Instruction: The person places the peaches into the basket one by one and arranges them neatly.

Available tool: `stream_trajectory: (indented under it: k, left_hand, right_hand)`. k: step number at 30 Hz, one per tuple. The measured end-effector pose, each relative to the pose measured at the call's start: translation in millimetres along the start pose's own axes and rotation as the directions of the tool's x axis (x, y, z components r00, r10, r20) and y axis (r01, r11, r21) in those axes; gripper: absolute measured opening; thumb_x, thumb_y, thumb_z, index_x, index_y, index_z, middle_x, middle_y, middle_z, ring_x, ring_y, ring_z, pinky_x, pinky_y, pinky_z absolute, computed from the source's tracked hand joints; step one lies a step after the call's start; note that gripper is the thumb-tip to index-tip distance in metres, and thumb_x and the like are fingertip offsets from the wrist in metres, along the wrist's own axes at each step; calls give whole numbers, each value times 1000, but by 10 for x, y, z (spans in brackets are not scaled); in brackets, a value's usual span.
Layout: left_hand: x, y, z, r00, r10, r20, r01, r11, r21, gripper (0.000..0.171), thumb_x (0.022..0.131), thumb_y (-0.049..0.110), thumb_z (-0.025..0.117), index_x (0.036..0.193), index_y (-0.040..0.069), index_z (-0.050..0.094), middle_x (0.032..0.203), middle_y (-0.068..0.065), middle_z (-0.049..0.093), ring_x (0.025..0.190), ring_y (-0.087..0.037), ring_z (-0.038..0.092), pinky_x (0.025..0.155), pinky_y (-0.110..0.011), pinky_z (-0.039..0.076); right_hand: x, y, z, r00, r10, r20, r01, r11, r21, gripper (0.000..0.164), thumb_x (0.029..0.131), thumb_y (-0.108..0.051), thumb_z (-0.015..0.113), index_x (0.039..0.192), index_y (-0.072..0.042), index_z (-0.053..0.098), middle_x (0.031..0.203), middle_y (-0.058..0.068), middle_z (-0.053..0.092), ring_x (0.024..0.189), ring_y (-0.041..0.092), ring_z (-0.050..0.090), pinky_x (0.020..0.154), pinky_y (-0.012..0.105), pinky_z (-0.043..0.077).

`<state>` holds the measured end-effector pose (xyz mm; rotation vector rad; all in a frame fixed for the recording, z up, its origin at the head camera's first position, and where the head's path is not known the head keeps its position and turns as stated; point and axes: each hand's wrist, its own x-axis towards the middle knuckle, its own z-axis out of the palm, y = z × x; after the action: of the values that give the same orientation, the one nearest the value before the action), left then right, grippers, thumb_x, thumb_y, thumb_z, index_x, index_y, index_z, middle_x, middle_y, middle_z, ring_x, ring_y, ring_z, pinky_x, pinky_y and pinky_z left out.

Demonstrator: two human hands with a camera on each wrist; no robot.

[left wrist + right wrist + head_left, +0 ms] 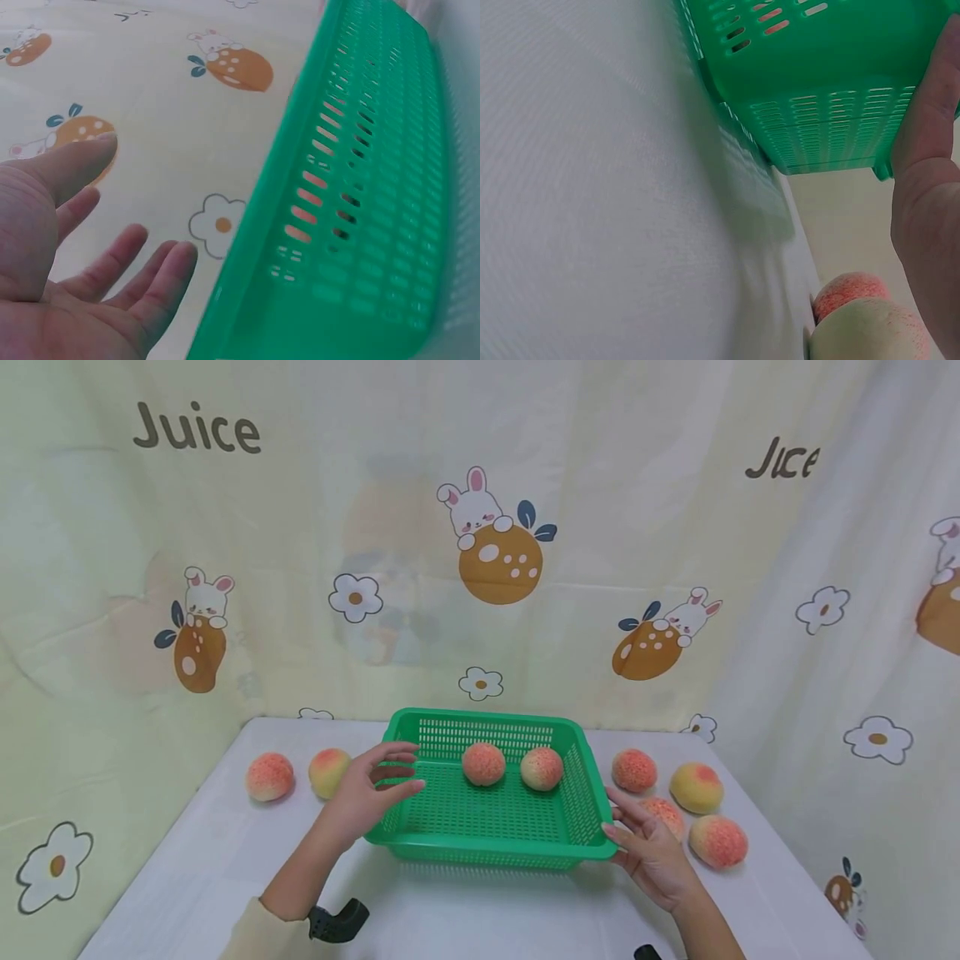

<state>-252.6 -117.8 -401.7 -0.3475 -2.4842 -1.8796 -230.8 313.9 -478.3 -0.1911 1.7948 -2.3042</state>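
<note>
A green plastic basket [487, 850] with slotted walls stands in the middle of the white table, holding two peaches, one peach [483, 764] left of the other peach [542, 768]. My right hand [654, 852] grips the basket's right rim near its front corner, the thumb on the rim. In the right wrist view that hand [928, 180] lies along the green wall. Beside the left rim is my left hand [372, 789], its fingers spread and holding nothing. The left wrist view shows this hand [97, 277] apart from the basket wall [360, 187].
Left of the basket lie a pink peach [270, 777] and a yellowish peach [328, 772]. Several more are on the right, among them a yellow peach [697, 788] and a pink peach [718, 842]. A printed curtain [300, 527] hangs behind the table [187, 852].
</note>
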Motion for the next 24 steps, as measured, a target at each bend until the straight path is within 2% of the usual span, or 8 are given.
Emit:
stream_trajectory:
  k: [9, 13, 15, 20, 22, 24]
  left_hand:
    - [-166, -108, -154, 994, 56, -95, -56, 998, -5, 49, 91, 26, 79, 137, 18, 61, 141, -9, 60, 129, -27, 61, 104, -31, 54]
    - [-232, -153, -242, 987, 47, -155, -44, 999, 23, 51, 93, 29, 77, 139, 17, 59, 144, -9, 58, 132, -27, 60, 103, -29, 55]
    - [-256, -178, -284, 981, 32, -193, -25, 999, 38, 50, 94, 29, 76, 140, 18, 58, 144, -8, 58, 132, -28, 59, 102, -27, 55]
    - [-289, -266, -366, 953, 26, -302, 0, 996, 86, 49, 97, 23, 73, 142, 16, 55, 142, -9, 58, 132, -30, 59, 98, -16, 52]
    - [-290, -313, -389, 943, 30, -332, 10, 993, 117, 49, 97, 22, 72, 143, 14, 54, 143, -10, 56, 132, -30, 58, 101, -20, 53]
    - [-284, -367, -406, 936, 27, -350, 28, 988, 150, 51, 98, 23, 71, 144, 13, 53, 144, -10, 54, 133, -30, 57, 105, -29, 53]
  right_hand:
    - [0, 17, -1, 1000, -8, 21, 7, 1000, 3, 71, 104, -4, 56, 164, -9, 18, 117, -6, 57, 100, 6, 69, 88, 27, 61]
    - [1, 26, -6, 1000, -6, 20, 6, 1000, -2, 71, 104, -4, 56, 164, -9, 18, 117, -6, 56, 100, 5, 69, 88, 27, 61]
    - [0, 28, -4, 1000, -3, 16, 3, 1000, -3, 71, 104, -4, 56, 164, -10, 18, 117, -6, 56, 100, 5, 69, 88, 27, 61]
    - [-1, 26, 7, 1000, 6, 0, -6, 1000, -4, 71, 104, -5, 57, 164, -10, 20, 117, -6, 55, 100, 6, 68, 89, 28, 61]
    - [0, 24, 8, 1000, 6, -6, -6, 1000, -8, 71, 104, -6, 57, 164, -10, 21, 117, -6, 55, 100, 5, 69, 89, 28, 61]
    - [1, 23, 6, 1000, 4, -4, -4, 1000, -8, 71, 104, -6, 57, 164, -11, 20, 118, -6, 55, 101, 6, 69, 89, 28, 61]
